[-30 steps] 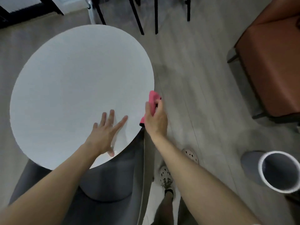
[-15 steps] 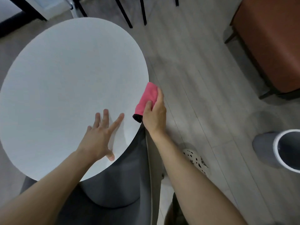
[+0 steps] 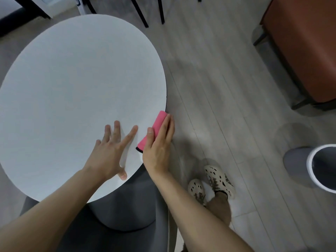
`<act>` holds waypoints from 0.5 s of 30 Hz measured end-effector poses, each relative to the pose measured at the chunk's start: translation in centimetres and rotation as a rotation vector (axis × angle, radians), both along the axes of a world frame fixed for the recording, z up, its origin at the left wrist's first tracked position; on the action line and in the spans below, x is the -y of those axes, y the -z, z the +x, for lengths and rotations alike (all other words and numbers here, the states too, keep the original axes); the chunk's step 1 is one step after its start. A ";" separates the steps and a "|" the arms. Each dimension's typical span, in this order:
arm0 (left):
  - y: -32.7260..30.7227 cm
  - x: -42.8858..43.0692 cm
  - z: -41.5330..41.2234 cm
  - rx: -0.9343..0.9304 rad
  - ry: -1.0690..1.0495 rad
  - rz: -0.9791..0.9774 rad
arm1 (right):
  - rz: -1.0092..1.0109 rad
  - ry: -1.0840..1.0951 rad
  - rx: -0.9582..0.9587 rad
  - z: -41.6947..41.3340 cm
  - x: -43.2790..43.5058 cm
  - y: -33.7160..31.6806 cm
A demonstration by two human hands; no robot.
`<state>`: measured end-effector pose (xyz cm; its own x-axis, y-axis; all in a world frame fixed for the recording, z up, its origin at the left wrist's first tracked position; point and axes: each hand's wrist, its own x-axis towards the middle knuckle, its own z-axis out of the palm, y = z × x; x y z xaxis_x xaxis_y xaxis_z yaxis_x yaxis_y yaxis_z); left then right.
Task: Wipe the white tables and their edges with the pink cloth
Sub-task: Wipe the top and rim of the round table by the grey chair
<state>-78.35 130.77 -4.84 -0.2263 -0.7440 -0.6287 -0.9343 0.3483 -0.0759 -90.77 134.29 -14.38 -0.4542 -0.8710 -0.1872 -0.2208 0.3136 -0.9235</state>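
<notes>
A round white table (image 3: 76, 91) fills the left half of the view. My left hand (image 3: 111, 151) rests flat on its near right part, fingers spread. My right hand (image 3: 159, 142) holds the folded pink cloth (image 3: 157, 122) against the table's right edge, thumb on the tabletop side and fingers along the outer side. The cloth has a dark trim at its near end and wraps over the rim.
A grey cushioned seat (image 3: 116, 231) sits below the table's near edge. A white-rimmed grey bin (image 3: 316, 168) stands on the floor at right, an orange-brown chair (image 3: 305, 48) at top right, and dark chair legs (image 3: 143, 13) beyond the table. My feet (image 3: 211, 184) stand on grey floorboards.
My right hand has slid the cloth a short way along the table's right edge, and its fingers now lie straighter along the cloth. The left hand stays flat on the tabletop.
</notes>
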 end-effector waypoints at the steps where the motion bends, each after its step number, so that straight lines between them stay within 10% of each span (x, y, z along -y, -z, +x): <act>1: 0.0 0.0 0.0 0.002 0.001 -0.002 | -0.020 -0.020 -0.013 -0.6 0.7 0.2; 8: 0.0 0.1 -0.1 0.016 0.018 -0.017 | 0.039 -0.109 -0.044 -7.9 16.3 0.4; 15: 0.4 0.0 0.4 0.018 0.039 -0.031 | 0.041 0.024 0.083 -1.2 0.6 0.1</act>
<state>-77.98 130.79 -5.22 -0.2445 -0.7542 -0.6095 -0.9185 0.3817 -0.1038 -91.94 133.64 -14.44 -0.4559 -0.8511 -0.2604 -0.1364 0.3559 -0.9245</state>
